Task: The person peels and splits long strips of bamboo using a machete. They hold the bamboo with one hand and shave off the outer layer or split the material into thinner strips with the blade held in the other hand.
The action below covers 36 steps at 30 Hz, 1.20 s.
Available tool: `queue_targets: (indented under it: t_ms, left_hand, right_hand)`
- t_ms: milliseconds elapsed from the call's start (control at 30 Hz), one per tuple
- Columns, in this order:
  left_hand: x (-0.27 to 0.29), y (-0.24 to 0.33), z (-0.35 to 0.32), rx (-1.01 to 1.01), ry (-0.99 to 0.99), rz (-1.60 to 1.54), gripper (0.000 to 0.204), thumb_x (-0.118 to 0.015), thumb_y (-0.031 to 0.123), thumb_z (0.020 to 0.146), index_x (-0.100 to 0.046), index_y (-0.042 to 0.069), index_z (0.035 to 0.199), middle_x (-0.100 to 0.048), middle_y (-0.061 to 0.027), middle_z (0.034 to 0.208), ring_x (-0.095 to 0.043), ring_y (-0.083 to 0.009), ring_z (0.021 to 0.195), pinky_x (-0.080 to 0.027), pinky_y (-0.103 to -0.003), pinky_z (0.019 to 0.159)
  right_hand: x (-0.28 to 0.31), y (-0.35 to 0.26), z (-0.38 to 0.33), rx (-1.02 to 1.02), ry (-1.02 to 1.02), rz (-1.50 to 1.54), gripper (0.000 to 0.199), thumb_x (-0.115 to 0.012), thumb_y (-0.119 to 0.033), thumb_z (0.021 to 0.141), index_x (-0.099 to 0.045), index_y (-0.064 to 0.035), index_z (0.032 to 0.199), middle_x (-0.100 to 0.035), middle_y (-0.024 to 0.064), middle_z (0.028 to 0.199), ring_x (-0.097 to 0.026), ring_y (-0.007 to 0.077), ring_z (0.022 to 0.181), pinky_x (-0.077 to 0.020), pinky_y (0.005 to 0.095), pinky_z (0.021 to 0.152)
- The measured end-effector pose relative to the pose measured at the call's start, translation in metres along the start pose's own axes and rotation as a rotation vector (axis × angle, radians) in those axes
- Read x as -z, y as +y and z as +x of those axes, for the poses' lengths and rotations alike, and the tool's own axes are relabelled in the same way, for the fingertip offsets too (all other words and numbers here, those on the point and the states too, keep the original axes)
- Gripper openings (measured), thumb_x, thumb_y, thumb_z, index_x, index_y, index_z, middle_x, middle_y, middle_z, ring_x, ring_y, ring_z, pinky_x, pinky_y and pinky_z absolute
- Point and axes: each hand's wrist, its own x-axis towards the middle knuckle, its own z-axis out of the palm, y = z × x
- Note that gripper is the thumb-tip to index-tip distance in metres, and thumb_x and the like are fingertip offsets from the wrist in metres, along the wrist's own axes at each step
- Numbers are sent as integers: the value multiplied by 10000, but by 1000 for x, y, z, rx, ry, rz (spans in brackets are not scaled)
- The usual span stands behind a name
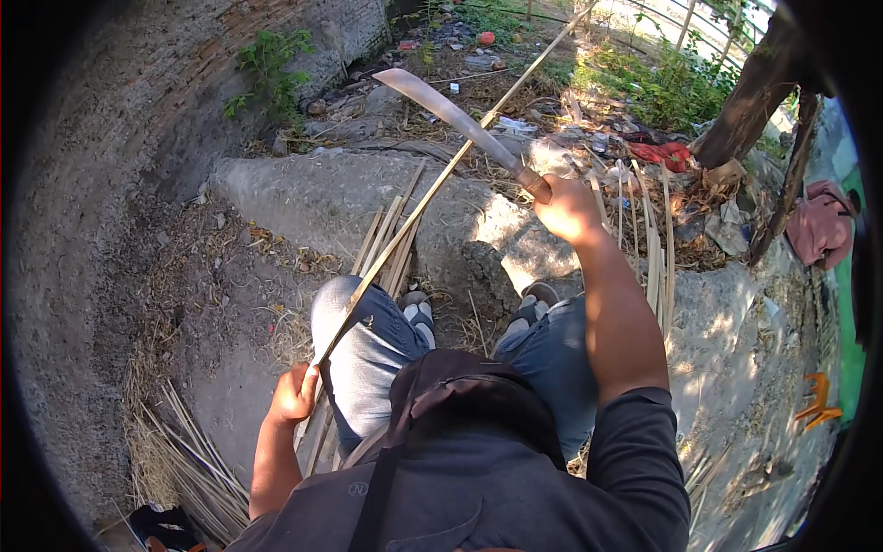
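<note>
My right hand (pixel 567 211) is closed round the brown handle of a machete (pixel 451 112), held out ahead of me. Its curved blade points up and to the left, crossing a long bamboo strip (pixel 416 213); whether they touch I cannot tell. That strip slants from low on the left to the far top right, passing over my left knee. Near its lower end my left hand (pixel 294 394) grips it, thumb along the top. More bamboo strips (pixel 391 241) lie beside my left knee, partly hidden under the held one.
Split strips (pixel 655 253) lean in a bundle beyond my right arm. Thin slivers (pixel 198 469) are heaped at lower left, by a rough wall (pixel 101 212). Ahead lies a concrete ledge (pixel 303 198). A tree trunk (pixel 756 87), red cloth (pixel 660 155) and litter stand farther right.
</note>
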Motion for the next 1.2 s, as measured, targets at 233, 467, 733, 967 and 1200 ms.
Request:
queue_targets:
  t_ms: [233, 467, 733, 967, 1200]
  left_hand:
    - [-5, -7, 5, 3, 27, 32, 502, -508, 387, 1071, -562, -18, 779, -539, -210, 644, -518, -329, 593, -431, -450, 601]
    - [-9, -2, 3, 5, 53, -13, 469, -534, 365, 1060, -571, -8, 777, -531, -197, 625, -520, -281, 583, -422, -445, 576]
    - [-6, -6, 4, 18, 1, 33, 472, -510, 353, 1075, -569, -14, 783, -533, -166, 637, -511, -260, 597, -424, -429, 594]
    - [-16, -5, 5, 11, 55, -23, 440, -536, 326, 1060, -545, -9, 776, -541, -169, 624, -544, -291, 577, -441, -428, 588]
    - [-30, 16, -3, 80, 236, 265, 397, -635, 337, 989, -535, 3, 799, -622, -253, 677, -647, -485, 669, -506, -501, 613]
  right_hand:
    - [-11, -48, -25, 612, -183, -471, 215, -707, -270, 777, -682, -157, 958, -724, 67, 766, -698, 312, 780, -516, 439, 878]
    - [-5, 34, 24, -145, 168, 214, 239, -679, -265, 838, -712, -68, 970, -729, 178, 844, -710, 376, 816, -530, 479, 740]
    - [4, 46, 6, -147, 194, 211, 274, -700, -278, 822, -702, -52, 977, -722, 191, 853, -706, 376, 837, -524, 480, 749]
    - [-3, -21, -26, 518, 6, -322, 143, -716, -238, 771, -669, -164, 883, -702, 92, 742, -706, 324, 772, -532, 462, 800]
    - [-5, -13, -1, 224, -172, -148, 216, -686, -213, 798, -714, -144, 1001, -736, 147, 947, -705, 364, 947, -557, 488, 857]
